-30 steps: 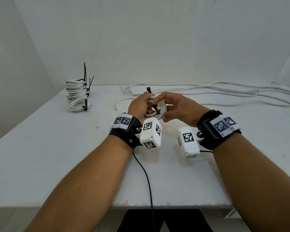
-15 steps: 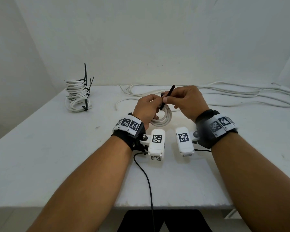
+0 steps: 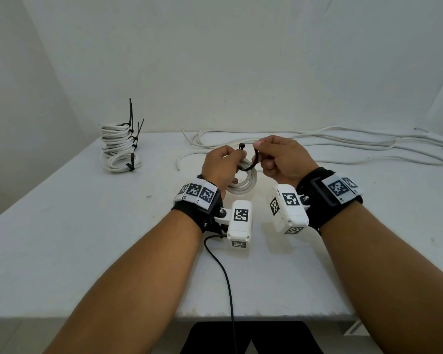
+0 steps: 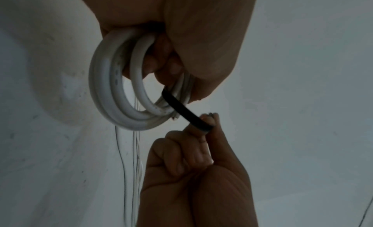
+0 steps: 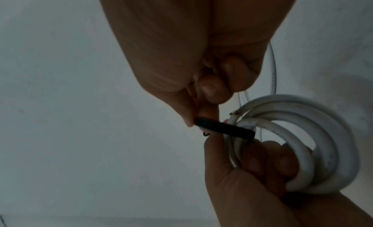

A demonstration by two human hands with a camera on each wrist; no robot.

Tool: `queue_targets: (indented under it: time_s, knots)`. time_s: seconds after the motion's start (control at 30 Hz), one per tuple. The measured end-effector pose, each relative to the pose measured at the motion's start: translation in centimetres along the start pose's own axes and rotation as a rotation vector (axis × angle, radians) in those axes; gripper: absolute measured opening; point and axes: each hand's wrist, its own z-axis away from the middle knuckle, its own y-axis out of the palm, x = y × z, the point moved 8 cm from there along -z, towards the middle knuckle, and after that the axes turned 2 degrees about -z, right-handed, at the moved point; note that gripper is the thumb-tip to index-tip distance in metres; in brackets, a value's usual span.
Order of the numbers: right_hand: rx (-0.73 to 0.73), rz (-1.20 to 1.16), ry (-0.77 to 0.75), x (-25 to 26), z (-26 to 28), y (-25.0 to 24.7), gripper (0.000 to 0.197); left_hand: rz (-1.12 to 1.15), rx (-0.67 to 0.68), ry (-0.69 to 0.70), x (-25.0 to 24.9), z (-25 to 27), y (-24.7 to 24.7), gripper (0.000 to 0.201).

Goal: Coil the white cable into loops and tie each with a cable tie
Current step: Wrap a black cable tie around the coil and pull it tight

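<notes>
— While the head view takes in the whole tabletop (image 3: 62, 251), what sits at its far left?
— A stack of tied coils (image 3: 118, 147), black tie ends sticking up, well apart from the hands.
— And the left hand (image 3: 221, 167)?
— Its fingers curl round the white coil (image 3: 243, 183), held just above the tabletop. The left wrist view shows three loops (image 4: 113, 86) hanging from that grip, which knuckles hide from above.
— The black cable tie (image 3: 252, 163)?
— It passes round the bundle; its head pokes up by the left thumb.
— The right hand (image 3: 281, 158)?
— Pinching the tie's tail (image 5: 224, 128) between thumb and forefinger, other fingers curled.
— Further right?
— Loose white cable (image 3: 343, 144) trails along the back edge.
</notes>
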Motion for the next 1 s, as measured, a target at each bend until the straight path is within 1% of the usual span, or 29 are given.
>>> queue_targets:
  time_s: [0.1, 0.27, 0.43, 0.53, 0.63, 0.73, 0.9, 1.0]
  knots:
    - [0.026, 0.042, -0.006, -0.2, -0.1, 0.1, 0.017, -0.049, 0.014, 0.017, -0.1, 0.1, 0.3, 0.020]
    - [0.021, 0.040, -0.037, -0.2, -0.1, 0.1, 0.008, -0.123, 0.039, 0.063, -0.7, 0.5, 0.4, 0.016]
    - [0.035, 0.059, -0.019, -0.4, -0.3, -0.2, 0.002, -0.175, 0.060, 0.096, -0.9, 0.7, 0.9, 0.016]
    - [0.037, 0.065, -0.017, -0.4, -0.3, -0.2, 0.006, -0.169, 0.073, 0.105, -1.2, 0.9, 0.9, 0.018]
    - [0.032, 0.055, -0.017, -0.2, -0.3, -0.3, 0.009, -0.186, 0.085, 0.156, -1.9, 1.1, 1.0, 0.012]
    - [0.008, 0.021, -0.032, -0.1, -0.4, -0.5, 0.010, -0.168, 0.084, 0.223, -2.5, 1.4, 1.1, 0.007]
    - [-0.044, -0.025, -0.048, 0.1, -0.4, -0.7, 0.006, -0.216, 0.065, 0.310, -3.2, 1.5, 1.1, 0.010]
    - [-0.045, 0.010, -0.043, 0.1, -0.2, -0.5, 0.005, -0.243, 0.031, 0.296, -2.8, 1.2, 0.8, 0.012]
